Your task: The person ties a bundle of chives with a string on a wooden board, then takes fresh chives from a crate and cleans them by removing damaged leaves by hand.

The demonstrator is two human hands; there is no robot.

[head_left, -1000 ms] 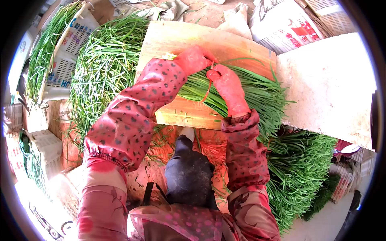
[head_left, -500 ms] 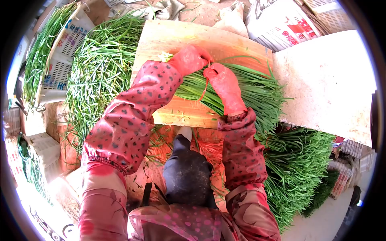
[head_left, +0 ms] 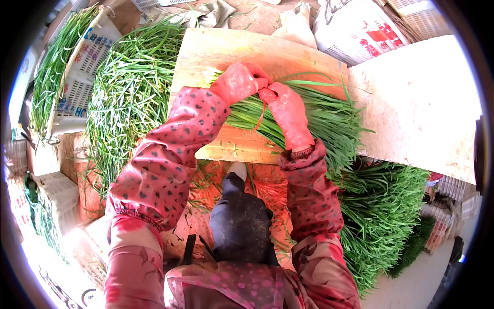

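A bundle of long green stalks (head_left: 324,116) lies across the wooden board (head_left: 221,46), its pale ends at the left and its leaves spread to the right. Around the bundle runs a thin red tie (head_left: 261,117). My left hand (head_left: 241,84), in a red glove, rests over the bundle near the pale ends, fingers closed at the tie. Just right of it, my right hand (head_left: 288,113), gloved the same way, pinches the tie between thumb and finger. The fingertips of both hands meet above the stalks and partly hide the tie.
Loose green stalks (head_left: 131,92) are heaped left of the board. A white crate (head_left: 82,77) with more stalks stands at the far left. Another heap (head_left: 383,221) is at the lower right, under a pale panel (head_left: 417,108). A white crate with red print (head_left: 355,33) stands at the back.
My left hand has turned and lowered slightly, its fingers now closer to my right hand. My right hand stays at the tie with little movement.
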